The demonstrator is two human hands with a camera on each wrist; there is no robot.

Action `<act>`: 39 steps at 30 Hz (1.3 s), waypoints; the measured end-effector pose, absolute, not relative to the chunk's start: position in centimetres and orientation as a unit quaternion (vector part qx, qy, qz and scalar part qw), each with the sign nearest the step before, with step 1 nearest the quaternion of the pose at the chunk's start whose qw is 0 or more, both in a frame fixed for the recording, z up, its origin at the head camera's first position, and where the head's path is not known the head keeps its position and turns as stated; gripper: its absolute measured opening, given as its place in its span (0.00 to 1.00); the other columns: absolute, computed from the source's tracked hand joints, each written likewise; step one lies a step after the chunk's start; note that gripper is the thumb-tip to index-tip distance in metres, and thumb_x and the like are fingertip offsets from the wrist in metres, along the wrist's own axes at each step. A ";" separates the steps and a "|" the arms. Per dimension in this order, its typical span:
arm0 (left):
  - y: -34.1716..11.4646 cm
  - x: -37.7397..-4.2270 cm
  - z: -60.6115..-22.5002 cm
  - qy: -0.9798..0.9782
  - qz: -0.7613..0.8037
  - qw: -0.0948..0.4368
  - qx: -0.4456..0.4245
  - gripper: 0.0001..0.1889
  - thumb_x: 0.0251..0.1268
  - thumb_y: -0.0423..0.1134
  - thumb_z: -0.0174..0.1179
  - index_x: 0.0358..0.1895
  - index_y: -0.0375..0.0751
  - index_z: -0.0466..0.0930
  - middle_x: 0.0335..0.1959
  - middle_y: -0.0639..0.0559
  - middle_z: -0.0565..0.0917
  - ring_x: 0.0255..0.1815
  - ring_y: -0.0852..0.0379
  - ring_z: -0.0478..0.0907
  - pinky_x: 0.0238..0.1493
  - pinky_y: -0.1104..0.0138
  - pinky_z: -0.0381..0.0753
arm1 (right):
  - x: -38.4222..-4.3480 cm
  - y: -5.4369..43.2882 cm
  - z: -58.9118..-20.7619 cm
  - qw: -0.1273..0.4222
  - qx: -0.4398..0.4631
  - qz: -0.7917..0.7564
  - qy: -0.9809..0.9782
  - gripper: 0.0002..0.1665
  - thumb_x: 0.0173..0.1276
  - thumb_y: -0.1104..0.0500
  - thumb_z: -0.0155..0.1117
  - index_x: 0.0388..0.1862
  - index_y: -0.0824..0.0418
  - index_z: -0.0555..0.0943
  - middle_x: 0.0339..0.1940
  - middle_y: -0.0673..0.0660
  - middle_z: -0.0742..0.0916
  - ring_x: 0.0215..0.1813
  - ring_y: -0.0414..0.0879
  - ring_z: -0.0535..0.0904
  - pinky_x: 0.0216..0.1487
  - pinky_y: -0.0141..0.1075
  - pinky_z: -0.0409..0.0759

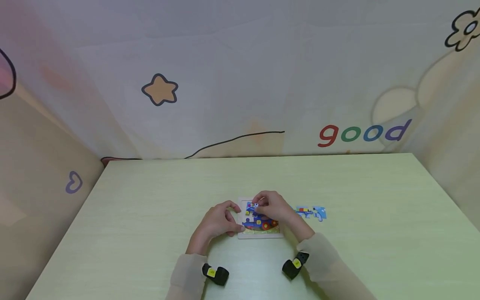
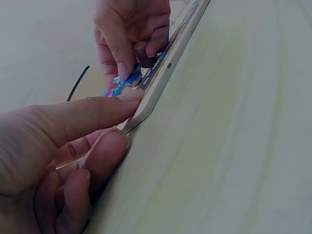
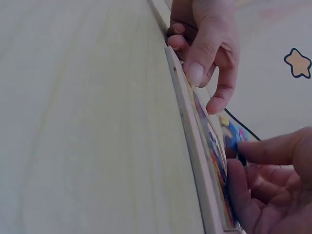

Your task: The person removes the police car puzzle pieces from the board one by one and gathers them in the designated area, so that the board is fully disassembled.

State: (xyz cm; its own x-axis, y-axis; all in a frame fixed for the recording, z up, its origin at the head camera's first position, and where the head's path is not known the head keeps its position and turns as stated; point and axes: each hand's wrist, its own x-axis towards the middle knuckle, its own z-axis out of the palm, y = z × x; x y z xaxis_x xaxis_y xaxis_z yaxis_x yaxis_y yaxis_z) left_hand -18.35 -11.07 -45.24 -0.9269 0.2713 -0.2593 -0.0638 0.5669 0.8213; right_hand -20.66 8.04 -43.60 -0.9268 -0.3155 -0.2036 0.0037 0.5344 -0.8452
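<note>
Pale cartoon backdrop (image 1: 240, 83), upper half of frame; lt green table (image 1: 120, 233) below; puzzle tray (image 1: 260, 236), lower ctr; L hand (image 1: 220, 218) gripping tray's left edge; R hand (image 1: 275, 207) over tray, fingertips pinching; loose pcs (image 1: 320, 213) on table, rt of ctr; blue pc (image 2: 117, 88) in R pinch.

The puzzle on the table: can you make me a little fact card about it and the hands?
Puzzle: colourful, with lots of blue, in a pale frame
Left hand: touches the frame's left edge
Right hand: pinches a mostly blue piece over the puzzle
Loose pieces: on the table, right of the frame
Backdrop: orange star, colourful word "good"
</note>
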 end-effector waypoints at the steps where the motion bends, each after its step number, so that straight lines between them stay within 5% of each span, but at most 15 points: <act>1: -11.0 -18.3 -45.2 0.867 0.461 0.182 0.060 0.22 0.42 0.38 0.72 0.43 0.43 0.73 0.18 0.51 0.78 0.16 0.56 0.76 0.32 0.65 0.70 | -20.6 8.3 -43.6 0.181 -0.092 -0.492 0.847 0.08 0.61 0.68 0.60 0.40 0.65 0.76 0.29 0.55 0.80 0.30 0.44 0.76 0.31 0.35 0.79; 8: -10.8 -18.3 -45.3 0.867 0.460 0.180 0.063 0.22 0.42 0.39 0.72 0.43 0.43 0.73 0.17 0.52 0.78 0.16 0.56 0.76 0.32 0.64 0.70 | -20.0 10.9 -42.8 0.183 -0.154 -0.515 0.823 0.10 0.62 0.67 0.59 0.42 0.64 0.73 0.30 0.56 0.81 0.32 0.46 0.77 0.37 0.37 0.77; 23: -11.1 -18.3 -45.3 0.864 0.466 0.176 0.068 0.22 0.42 0.38 0.72 0.42 0.43 0.73 0.17 0.52 0.78 0.15 0.56 0.76 0.31 0.65 0.70 | -18.4 17.1 -42.3 0.174 -0.132 -0.488 0.845 0.13 0.54 0.68 0.65 0.39 0.69 0.76 0.30 0.56 0.79 0.32 0.47 0.73 0.30 0.32 0.74; 39: -11.1 -18.3 -45.4 0.867 0.462 0.173 0.064 0.22 0.42 0.39 0.72 0.42 0.42 0.73 0.18 0.52 0.77 0.16 0.57 0.76 0.32 0.65 0.69 | -17.1 17.5 -42.8 0.156 -0.175 -0.410 0.881 0.12 0.48 0.71 0.68 0.32 0.66 0.78 0.24 0.52 0.76 0.29 0.44 0.70 0.27 0.30 0.70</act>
